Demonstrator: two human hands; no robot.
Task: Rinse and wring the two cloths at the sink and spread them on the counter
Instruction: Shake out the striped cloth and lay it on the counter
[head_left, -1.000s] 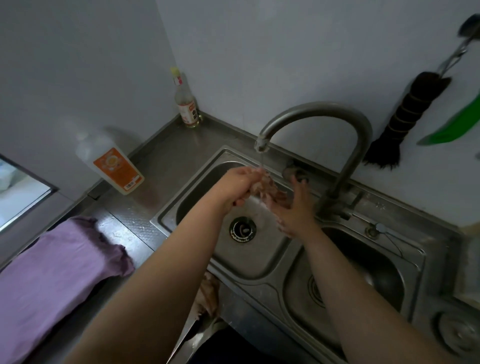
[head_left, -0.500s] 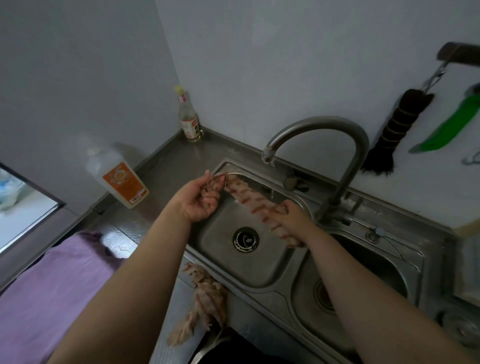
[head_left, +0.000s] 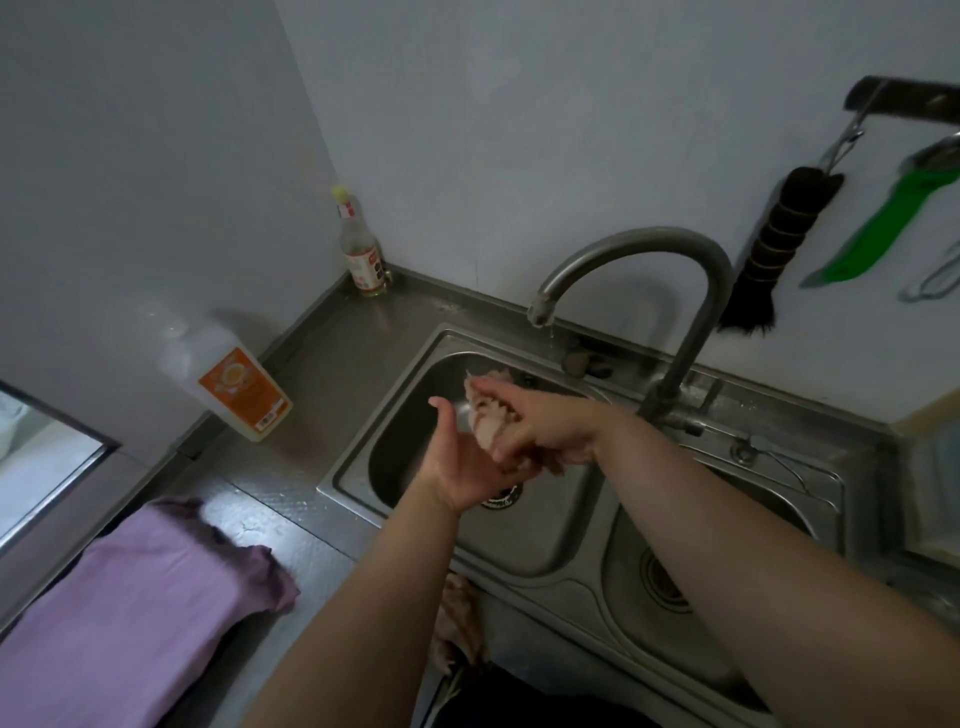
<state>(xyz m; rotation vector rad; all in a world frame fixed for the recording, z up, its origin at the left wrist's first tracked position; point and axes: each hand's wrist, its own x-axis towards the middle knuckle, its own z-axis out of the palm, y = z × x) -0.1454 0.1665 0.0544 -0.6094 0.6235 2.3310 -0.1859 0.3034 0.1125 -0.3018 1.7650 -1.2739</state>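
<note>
Cloth (head_left: 491, 415): bunched, pinkish, held over the left basin of the sink (head_left: 363, 457).
Right hand (head_left: 545, 423): on top, fingers curled round the cloth – gripping.
Left hand (head_left: 462, 457): palm up beneath, fingers straight, cradling it.
Tap (head_left: 623, 249): dripping.
Purple cloth (head_left: 130, 597): spread on the counter (head_left: 332, 353), left of the sink.
Bottle (head_left: 234, 379): near the wall.

Pale pinkish striped cloth (head_left: 488, 415), wet and bunched into a wad, sits pressed between your hands over the left basin of the sink (head_left: 395, 395), below the faucet spout (head_left: 543, 309). Purple cloth (head_left: 124, 597) lies spread flat on the surface (head_left: 332, 358) at near left, its right edge rumpled. A third pale, twisted cloth (head_left: 460, 623) hangs over the sink's near rim, between your forearms.
</note>
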